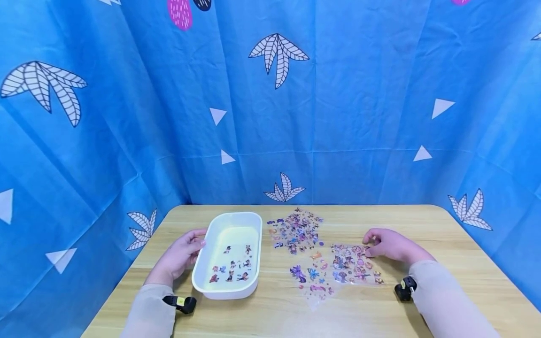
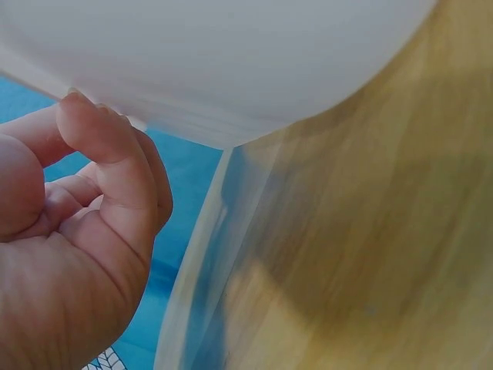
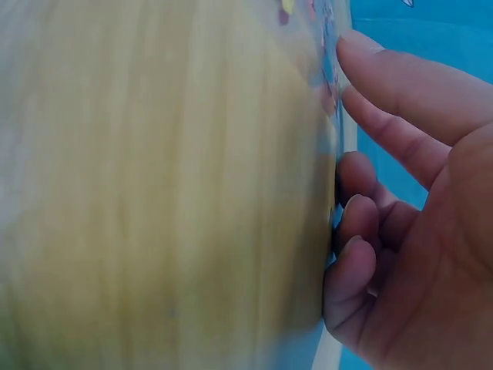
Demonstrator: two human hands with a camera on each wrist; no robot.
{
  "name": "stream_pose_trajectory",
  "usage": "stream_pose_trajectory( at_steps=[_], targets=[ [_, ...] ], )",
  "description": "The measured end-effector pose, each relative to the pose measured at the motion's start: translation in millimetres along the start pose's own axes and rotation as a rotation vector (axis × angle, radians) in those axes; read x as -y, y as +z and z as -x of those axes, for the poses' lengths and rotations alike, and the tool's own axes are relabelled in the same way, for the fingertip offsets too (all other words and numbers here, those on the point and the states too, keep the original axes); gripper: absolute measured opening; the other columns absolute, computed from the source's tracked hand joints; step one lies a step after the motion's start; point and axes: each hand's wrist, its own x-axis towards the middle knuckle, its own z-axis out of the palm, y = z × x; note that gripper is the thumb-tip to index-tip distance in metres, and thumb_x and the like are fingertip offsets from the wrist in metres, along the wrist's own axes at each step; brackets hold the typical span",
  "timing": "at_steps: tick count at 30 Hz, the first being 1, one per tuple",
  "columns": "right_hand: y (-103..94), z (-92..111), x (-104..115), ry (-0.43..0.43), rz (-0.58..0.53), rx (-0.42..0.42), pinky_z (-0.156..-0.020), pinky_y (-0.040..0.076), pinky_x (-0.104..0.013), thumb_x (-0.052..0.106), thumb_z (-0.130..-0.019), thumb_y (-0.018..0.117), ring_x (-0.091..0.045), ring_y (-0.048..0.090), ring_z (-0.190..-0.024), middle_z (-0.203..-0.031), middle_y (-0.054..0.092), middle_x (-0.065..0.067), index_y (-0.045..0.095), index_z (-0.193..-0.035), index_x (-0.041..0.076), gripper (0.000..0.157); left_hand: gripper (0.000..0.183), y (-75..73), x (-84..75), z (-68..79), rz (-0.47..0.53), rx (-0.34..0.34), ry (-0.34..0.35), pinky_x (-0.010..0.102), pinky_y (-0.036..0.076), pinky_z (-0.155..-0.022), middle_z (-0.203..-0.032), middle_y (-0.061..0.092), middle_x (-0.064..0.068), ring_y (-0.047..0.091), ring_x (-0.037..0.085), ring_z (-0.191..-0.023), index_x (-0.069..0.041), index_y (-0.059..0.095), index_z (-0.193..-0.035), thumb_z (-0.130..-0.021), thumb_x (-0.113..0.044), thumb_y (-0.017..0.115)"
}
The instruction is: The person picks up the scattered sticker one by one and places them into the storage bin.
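Note:
A white rectangular tub (image 1: 228, 295) with rounded corners stands at the left of the table. My left hand (image 1: 181, 258) grips its left side, thumb at the rim and curled fingertips against the outer wall (image 2: 216, 69). Inside the tub lies a clear sticker sheet (image 1: 232, 265) with small cartoon figures. My right hand (image 1: 390, 245) is at the far right corner of another clear sticker sheet (image 1: 351, 265), thumb and forefinger (image 3: 393, 135) apart beside it. Its other fingers are bent, resting at the tabletop in the right wrist view.
Another sticker sheet (image 1: 314, 281) lies partly beside the right-hand one. Behind it is an overlapping pile of sticker sheets (image 1: 296, 230), just right of the tub. Blue patterned cloth (image 1: 338, 117) hangs around the back and sides of the wooden table (image 1: 270, 319).

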Motion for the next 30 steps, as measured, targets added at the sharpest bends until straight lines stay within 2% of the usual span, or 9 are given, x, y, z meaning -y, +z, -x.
stream_pose_trajectory(
  at_steps=[4, 14, 21, 30],
  targets=[
    [1.4, -2.2, 1.1, 0.003, -0.002, 0.008, -0.075, 0.042, -0.04, 0.02, -0.082, 0.082, -0.024, 0.051, -0.082, -0.088, 0.056, -0.006, 0.064, -0.108, 0.013, 0.032, 0.049, -0.2, -0.1, 0.4, 0.003, 0.0, 0.001, 0.03, 0.058, -0.076, -0.117, 0.057, 0.02, 0.064, 0.02, -0.093, 0.003, 0.038, -0.149, -0.105, -0.011, 0.054],
    [0.7, -3.9, -1.8, 0.004, -0.005, -0.005, -0.078, 0.042, -0.042, 0.014, -0.084, 0.078, -0.024, 0.053, -0.086, -0.094, 0.06, -0.006, 0.067, -0.106, 0.012, 0.024, 0.049, 0.8, -2.0, 1.7, 0.004, 0.004, -0.005, 0.029, 0.057, -0.073, -0.116, 0.057, 0.02, 0.064, 0.019, -0.09, 0.003, 0.037, -0.149, -0.105, -0.011, 0.053],
    [-2.6, -3.6, 0.5, -0.003, 0.027, -0.01, -0.078, 0.044, -0.039, 0.014, -0.086, 0.076, -0.021, 0.054, -0.082, -0.09, 0.061, -0.003, 0.065, -0.094, 0.011, 0.014, 0.05, 2.1, -4.4, 0.6, 0.012, 0.008, -0.003, 0.027, 0.056, -0.071, -0.111, 0.058, 0.015, 0.063, 0.017, -0.086, 0.003, 0.037, -0.15, -0.105, -0.011, 0.054],
    [-1.9, -2.2, -0.1, -0.03, -0.005, 0.012, -0.069, 0.041, -0.037, 0.009, -0.087, 0.074, -0.022, 0.048, -0.073, -0.079, 0.051, -0.004, 0.05, -0.085, 0.008, 0.024, 0.049, 2.9, -3.5, 3.5, 0.009, 0.002, 0.005, 0.029, 0.057, -0.07, -0.111, 0.059, 0.018, 0.063, 0.019, -0.085, 0.003, 0.038, -0.149, -0.104, -0.01, 0.055]
  ],
)
